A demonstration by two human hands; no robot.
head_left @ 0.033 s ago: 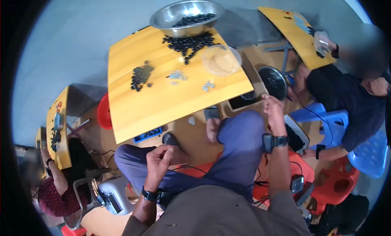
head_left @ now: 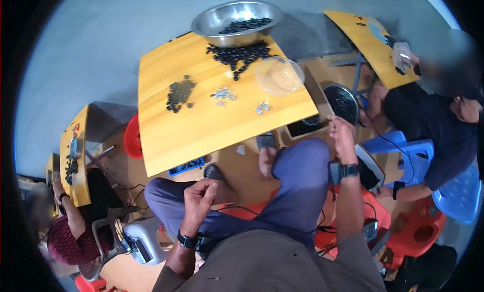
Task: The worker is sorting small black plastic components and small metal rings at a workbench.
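My left hand (head_left: 200,197) hovers over my left thigh, fingers curled and pressed together; whatever may be in them is hidden. Beyond the table's right corner, my right hand (head_left: 343,131) is closed in a pinch beside an open box (head_left: 322,103), and I cannot make out anything held. On the yellow table (head_left: 201,136) lie a pile of black round parts (head_left: 238,56) and a smaller group of dark round parts (head_left: 179,95). Two little heaps of silvery metal pieces, one central (head_left: 223,93) and one nearer the right edge (head_left: 262,107), lie in front of a clear plastic bowl (head_left: 279,85).
At the table's far edge stands a steel basin (head_left: 237,37) with black parts. Another metal bowl (head_left: 344,104) sits low on the right. Below the table are a blue tray (head_left: 186,166) and a red tub (head_left: 132,137). Co-workers sit left and right, near blue stools (head_left: 456,186).
The whole view has shifted slightly, with the table and surroundings a little farther right. Both hands keep their closed poses.
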